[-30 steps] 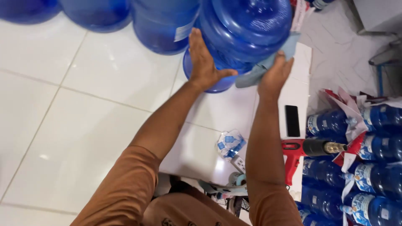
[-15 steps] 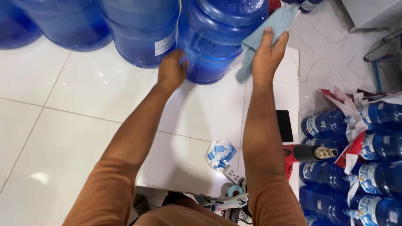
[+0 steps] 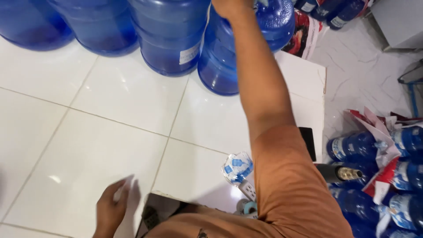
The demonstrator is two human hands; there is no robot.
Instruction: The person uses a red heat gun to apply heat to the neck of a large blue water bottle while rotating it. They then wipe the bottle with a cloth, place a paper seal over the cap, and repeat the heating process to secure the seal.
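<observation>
Big translucent blue plastic water jug (image 3: 246, 48) stands upright on white tiled floor (image 3: 88, 132), straight ahead, rightmost in jug row. My right hand (image 3: 231, 6) rests on its top, grip hidden. My left hand (image 3: 110, 209) far back, low, fingers loosely spread, empty.

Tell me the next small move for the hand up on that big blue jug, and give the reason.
Probably steady the jug's top before anything else. The right hand rests high on the large blue water jug, which stands on the floor against another large blue jug, while the left hand is low over the white floor tile, touching no jug. Only one hand controls it.
</observation>
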